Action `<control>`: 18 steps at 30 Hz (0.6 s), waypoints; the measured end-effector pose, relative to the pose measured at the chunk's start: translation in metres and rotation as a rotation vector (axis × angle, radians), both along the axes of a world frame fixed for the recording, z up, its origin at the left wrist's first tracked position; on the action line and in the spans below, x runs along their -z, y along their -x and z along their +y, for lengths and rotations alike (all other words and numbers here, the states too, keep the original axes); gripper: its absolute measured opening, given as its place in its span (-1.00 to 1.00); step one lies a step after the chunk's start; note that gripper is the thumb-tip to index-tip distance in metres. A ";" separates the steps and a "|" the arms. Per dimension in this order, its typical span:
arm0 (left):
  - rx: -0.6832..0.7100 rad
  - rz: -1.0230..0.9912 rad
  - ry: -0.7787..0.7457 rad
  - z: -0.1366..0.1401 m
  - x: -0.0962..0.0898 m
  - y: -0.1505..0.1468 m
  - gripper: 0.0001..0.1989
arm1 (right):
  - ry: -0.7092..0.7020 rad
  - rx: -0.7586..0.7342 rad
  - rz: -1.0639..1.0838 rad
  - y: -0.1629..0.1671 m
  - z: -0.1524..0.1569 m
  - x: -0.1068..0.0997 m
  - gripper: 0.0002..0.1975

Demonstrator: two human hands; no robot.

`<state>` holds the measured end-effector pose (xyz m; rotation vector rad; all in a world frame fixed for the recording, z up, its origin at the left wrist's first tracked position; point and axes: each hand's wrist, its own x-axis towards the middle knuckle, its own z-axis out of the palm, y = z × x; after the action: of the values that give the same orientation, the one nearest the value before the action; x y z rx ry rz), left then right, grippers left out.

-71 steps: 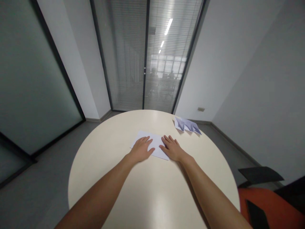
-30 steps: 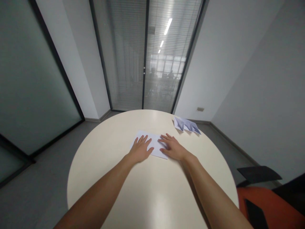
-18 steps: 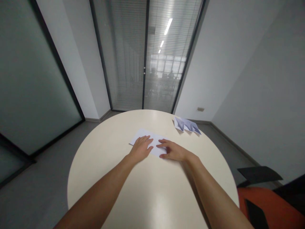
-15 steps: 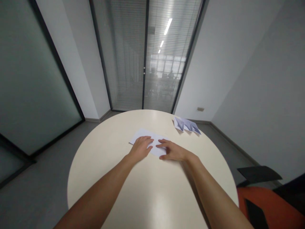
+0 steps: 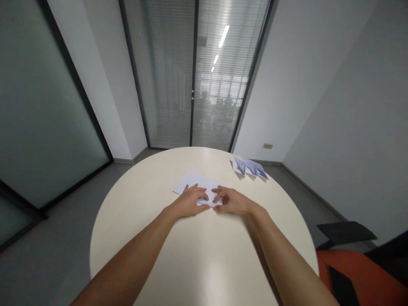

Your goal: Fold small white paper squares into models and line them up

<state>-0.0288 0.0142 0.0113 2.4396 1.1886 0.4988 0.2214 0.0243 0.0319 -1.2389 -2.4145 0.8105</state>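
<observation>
A folded white sheet of paper [image 5: 188, 182] lies on the round cream table, its long side slanting from upper left to lower right. My left hand [image 5: 190, 201] rests over its near part with the fingers apart and the thumb stretched along the near edge. Across from it, my right hand [image 5: 232, 201] has curled fingers and a thumb at the paper's near right end, gripping it there. The thumbs almost meet. Both palms hide part of the sheet.
Creased folded paper pieces [image 5: 250, 167] stand near the far right rim of the table [image 5: 134, 242]. An orange chair [image 5: 366, 272] with black armrests is at the lower right. Glass panels with blinds [image 5: 172, 85] rise behind the table.
My left hand has slid toward me and slightly right, bringing its thumb to the paper's near edge. My right hand's fingers have curled inward. The paper pieces at the back stay put.
</observation>
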 end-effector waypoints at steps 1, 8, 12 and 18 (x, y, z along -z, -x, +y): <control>0.010 -0.006 0.005 0.000 0.000 0.000 -0.75 | 0.002 -0.005 0.008 -0.001 0.000 -0.001 -0.73; -0.030 -0.101 0.039 0.006 0.002 -0.003 -0.85 | -0.020 -0.001 0.088 -0.002 -0.002 -0.004 -0.70; -0.055 -0.160 0.057 0.007 0.003 -0.004 -0.85 | -0.050 0.041 0.087 -0.003 -0.004 -0.007 -0.57; -0.050 -0.237 -0.023 0.008 0.004 -0.005 -0.89 | -0.119 0.073 0.048 -0.004 0.000 -0.002 -0.54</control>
<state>-0.0239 0.0223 0.0076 2.2968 1.1501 0.7951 0.2259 0.0247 0.0337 -1.2399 -2.3281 0.6573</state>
